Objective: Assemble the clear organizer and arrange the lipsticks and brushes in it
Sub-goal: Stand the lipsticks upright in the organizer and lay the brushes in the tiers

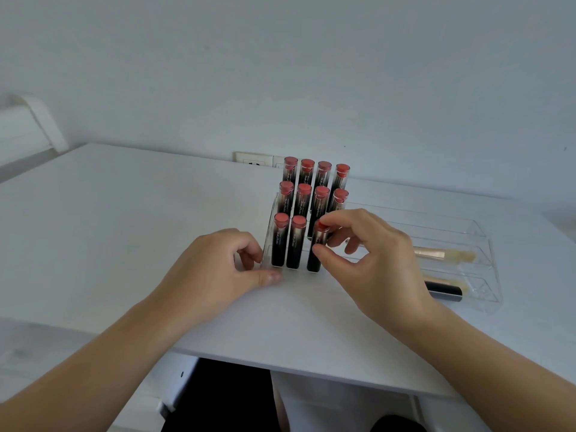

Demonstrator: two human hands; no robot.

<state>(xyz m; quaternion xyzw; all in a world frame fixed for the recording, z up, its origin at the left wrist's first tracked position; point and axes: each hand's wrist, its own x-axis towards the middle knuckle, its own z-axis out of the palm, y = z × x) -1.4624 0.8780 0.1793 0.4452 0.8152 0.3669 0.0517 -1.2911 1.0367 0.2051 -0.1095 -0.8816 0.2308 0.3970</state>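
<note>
the white table (124, 213) lay under both my forearms, which reached in from the near edge, well apart from each other. on it, ahead of me, stood the clear organizer (268, 241), its stepped lipstick rack in the middle and its long brush trays (467, 244) running off to the right. my left hand (224, 269) rested at the rack's front left corner, fingers curled against the clear wall and thumb flat on the table along its base. my right hand (371, 260) hovered at the front row, thumb and forefinger pinching a lipstick (315, 254) that stood third from the left, slightly tilted. two more lipsticks (286, 241) stood just left of it, with fuller rows behind. two brushes (442, 254) lay in the trays beyond my right wrist.
</note>
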